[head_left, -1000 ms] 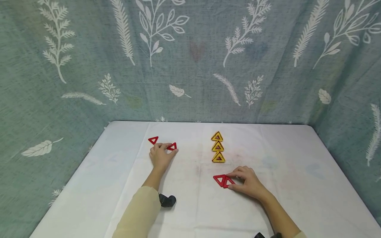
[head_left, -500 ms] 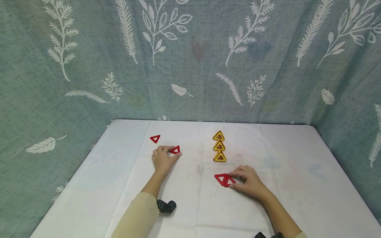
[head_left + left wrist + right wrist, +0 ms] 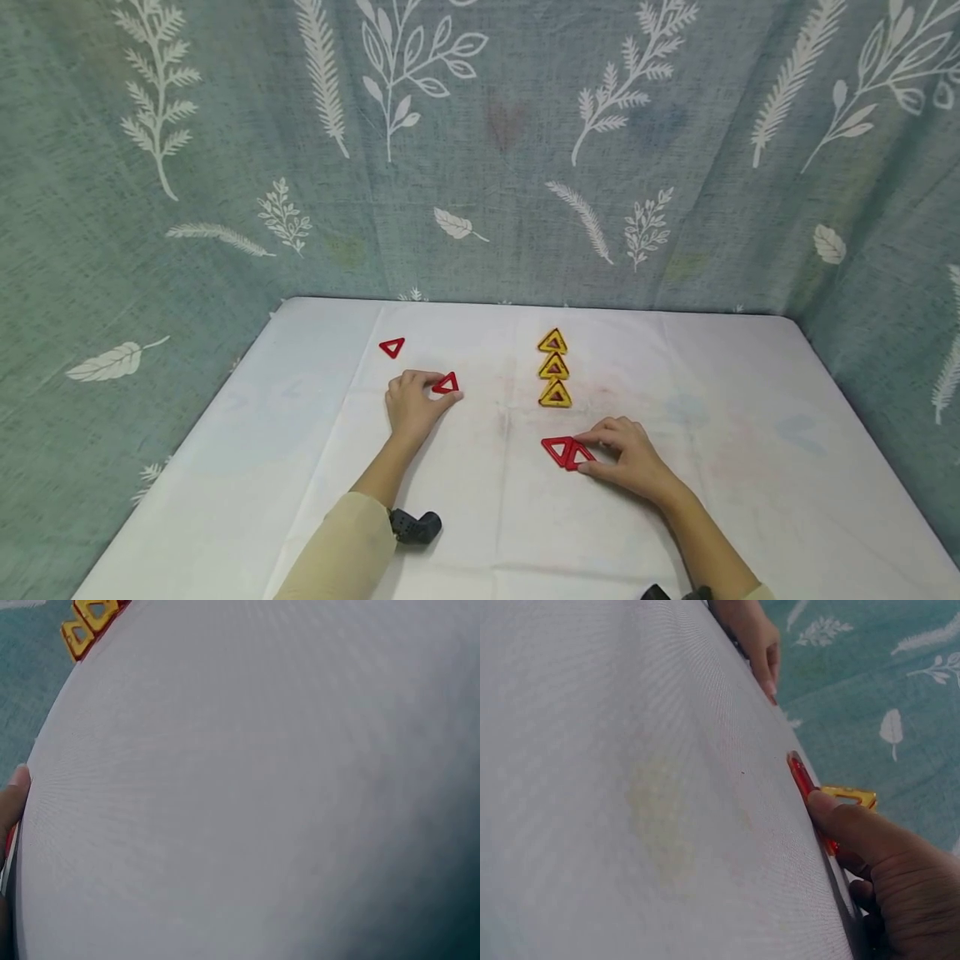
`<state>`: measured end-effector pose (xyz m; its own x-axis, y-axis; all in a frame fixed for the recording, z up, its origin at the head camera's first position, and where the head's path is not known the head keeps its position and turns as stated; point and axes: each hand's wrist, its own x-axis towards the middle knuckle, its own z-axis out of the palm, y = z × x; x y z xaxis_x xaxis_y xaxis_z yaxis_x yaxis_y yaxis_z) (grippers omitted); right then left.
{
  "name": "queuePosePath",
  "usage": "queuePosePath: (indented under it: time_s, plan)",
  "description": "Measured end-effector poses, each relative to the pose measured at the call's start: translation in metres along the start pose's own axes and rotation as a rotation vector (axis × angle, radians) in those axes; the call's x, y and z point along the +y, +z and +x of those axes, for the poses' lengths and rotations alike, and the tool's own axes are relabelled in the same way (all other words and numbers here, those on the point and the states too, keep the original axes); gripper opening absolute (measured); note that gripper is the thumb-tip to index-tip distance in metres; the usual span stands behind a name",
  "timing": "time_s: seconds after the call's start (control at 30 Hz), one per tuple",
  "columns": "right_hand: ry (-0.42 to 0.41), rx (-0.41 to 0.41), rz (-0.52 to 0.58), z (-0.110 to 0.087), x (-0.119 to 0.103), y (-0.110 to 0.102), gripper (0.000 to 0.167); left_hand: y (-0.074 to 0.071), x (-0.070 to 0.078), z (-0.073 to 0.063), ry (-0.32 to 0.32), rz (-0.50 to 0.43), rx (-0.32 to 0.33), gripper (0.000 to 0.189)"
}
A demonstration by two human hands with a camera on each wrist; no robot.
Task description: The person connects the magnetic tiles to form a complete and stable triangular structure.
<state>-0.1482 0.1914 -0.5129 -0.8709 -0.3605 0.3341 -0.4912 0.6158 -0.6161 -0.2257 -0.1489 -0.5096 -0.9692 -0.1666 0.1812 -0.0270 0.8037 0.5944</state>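
Observation:
In the head view my left hand [image 3: 415, 407] pinches a red triangle tile [image 3: 446, 383] between thumb and fingers, close over the white table. Behind that hand lies a separate red triangle [image 3: 392, 347]. Nearer the front, my right hand [image 3: 628, 454] grips the right one of two red triangles [image 3: 557, 450] that sit edge to edge. The gripped red tile [image 3: 577, 457] is partly covered by the thumb and fingertips. From the right wrist, the thumb [image 3: 840, 817] presses on the red tile's edge [image 3: 802, 780]. Only a fingertip [image 3: 19, 780] of my left hand shows in its own wrist view.
Several yellow triangles would overstate it: three yellow triangle tiles [image 3: 555, 367] stand in a column beyond my right hand. The white cloth-covered table [image 3: 712, 392] ends at a green leaf-patterned curtain [image 3: 465, 192]. A black wrist device [image 3: 416, 527] sticks out beside my left forearm.
My left hand has drawn its red triangle slightly nearer and to the right, away from the other red triangle at the back. My right hand stays on its tile.

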Motion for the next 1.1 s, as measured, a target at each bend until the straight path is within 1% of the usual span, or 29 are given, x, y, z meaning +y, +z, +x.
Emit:
queuePosePath:
  time_s: [0.2,0.27,0.43,0.57,0.7,0.83,1.1]
  plan:
    - [0.016,0.002,0.002,0.000,-0.001,0.000,0.035,-0.003,-0.001,0.003,0.007,0.005,-0.034,0.061]
    - [0.017,0.004,0.005,0.000,-0.001,0.000,0.035,-0.003,-0.001,0.004,0.016,0.006,-0.047,0.060]
    - [0.011,0.000,0.013,0.001,0.000,0.001,0.034,-0.006,-0.001,0.003,0.018,-0.009,-0.068,0.047]
    - [0.012,-0.010,0.021,0.002,0.000,0.001,0.034,-0.006,-0.001,0.000,0.005,-0.027,-0.075,0.046]
    - [0.010,-0.012,0.018,0.001,0.000,0.000,0.034,-0.006,0.001,-0.004,0.009,-0.037,-0.075,0.046]
    - [0.004,-0.008,0.011,0.000,0.000,0.000,0.034,-0.005,0.004,-0.009,0.033,-0.032,-0.071,0.045]
    - [0.055,-0.014,0.019,0.000,-0.003,-0.002,0.034,-0.002,0.009,-0.026,0.115,-0.019,-0.046,0.046]
